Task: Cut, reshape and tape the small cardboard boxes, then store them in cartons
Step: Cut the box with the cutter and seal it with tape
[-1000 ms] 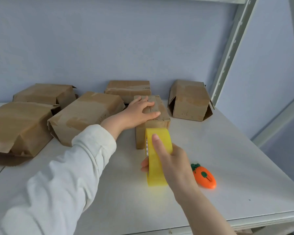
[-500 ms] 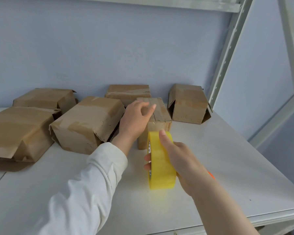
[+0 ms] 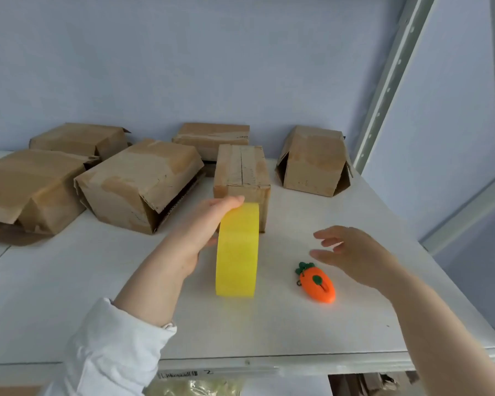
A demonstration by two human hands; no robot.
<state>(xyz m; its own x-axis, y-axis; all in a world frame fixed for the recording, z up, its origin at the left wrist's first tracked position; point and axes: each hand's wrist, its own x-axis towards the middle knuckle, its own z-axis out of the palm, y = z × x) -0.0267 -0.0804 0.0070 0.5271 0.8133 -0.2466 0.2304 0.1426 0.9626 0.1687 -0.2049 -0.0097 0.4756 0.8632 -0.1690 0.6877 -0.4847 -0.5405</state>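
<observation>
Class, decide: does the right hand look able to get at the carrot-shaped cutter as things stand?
Probably yes. The right hand is open just beside the cutter, and nothing lies between them; the tape roll stands off to its left.

A white shelf (image 3: 297,332) carries six worn cardboard boxes across its back half: a far-left box (image 3: 32,181), a rear-left box (image 3: 80,138), a large open-ended box (image 3: 137,178), a back box (image 3: 212,135) by the wall, a small box (image 3: 242,167) in the middle and a right box (image 3: 312,161) with splayed flaps. Just in front of the small box a yellow tape roll (image 3: 237,252) stands on edge. An orange carrot-shaped cutter (image 3: 317,284) lies on the shelf to the right of the roll.
</observation>
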